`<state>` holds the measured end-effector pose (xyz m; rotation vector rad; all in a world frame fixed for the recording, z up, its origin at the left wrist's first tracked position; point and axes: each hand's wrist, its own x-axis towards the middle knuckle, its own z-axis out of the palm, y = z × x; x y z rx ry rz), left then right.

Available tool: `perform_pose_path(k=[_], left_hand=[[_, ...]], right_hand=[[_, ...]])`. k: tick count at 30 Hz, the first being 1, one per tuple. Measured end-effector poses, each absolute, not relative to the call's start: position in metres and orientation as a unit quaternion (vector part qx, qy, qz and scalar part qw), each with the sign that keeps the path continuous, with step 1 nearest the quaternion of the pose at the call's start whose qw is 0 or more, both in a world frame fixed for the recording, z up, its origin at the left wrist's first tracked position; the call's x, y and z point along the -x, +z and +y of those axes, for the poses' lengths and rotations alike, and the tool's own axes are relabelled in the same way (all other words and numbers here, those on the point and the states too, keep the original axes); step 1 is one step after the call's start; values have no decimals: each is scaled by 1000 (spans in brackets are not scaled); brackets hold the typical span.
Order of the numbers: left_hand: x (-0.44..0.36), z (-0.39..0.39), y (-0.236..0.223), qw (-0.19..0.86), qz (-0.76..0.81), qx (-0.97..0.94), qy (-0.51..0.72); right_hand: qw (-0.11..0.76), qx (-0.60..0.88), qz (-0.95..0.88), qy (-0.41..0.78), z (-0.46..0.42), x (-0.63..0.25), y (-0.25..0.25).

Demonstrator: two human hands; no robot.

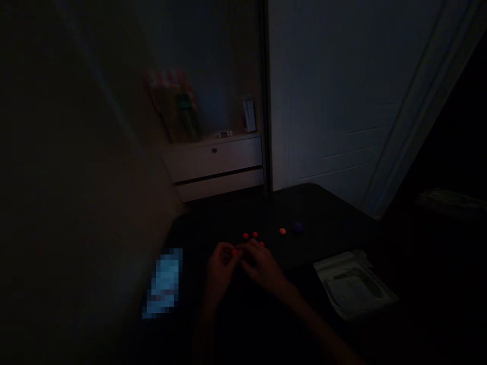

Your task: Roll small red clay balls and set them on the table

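In the dim light, my left hand (219, 266) has its thumb and fingers closed around a small red ball (235, 251). My right hand (262, 264) meets it from the right, its bent fingertips pressed to the same ball. Just beyond the fingers, two more red balls (250, 235) sit side by side on the dark table (213, 223). Another red ball (262, 244) shows partly behind my right hand's knuckles. Farther right lie a pale orange ball (282, 231) and a larger purple ball (298, 228). What the balls are made of cannot be made out.
A clear-looking packet (355, 286) lies at the table's right front edge. At the left is a bright, blurred-out screen-like patch (163, 284). Behind the table stand a drawer unit (220, 162) with items on top and a white door (323, 101).
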<state>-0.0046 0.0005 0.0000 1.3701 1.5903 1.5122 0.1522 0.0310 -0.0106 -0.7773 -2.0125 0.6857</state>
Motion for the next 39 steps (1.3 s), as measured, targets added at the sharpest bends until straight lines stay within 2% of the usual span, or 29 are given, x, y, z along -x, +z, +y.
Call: perform_pose_path(k=[9, 18, 39], left_hand=[[10, -1, -2, 307, 566, -522, 559], [11, 0, -4, 267, 562, -534, 572], [8, 2, -5, 273, 608, -491, 560]], right_hand=[[431, 311, -797, 288, 29, -153, -5], [435, 317, -794, 284, 30, -152, -7], [431, 324, -798, 268, 31, -152, -11]])
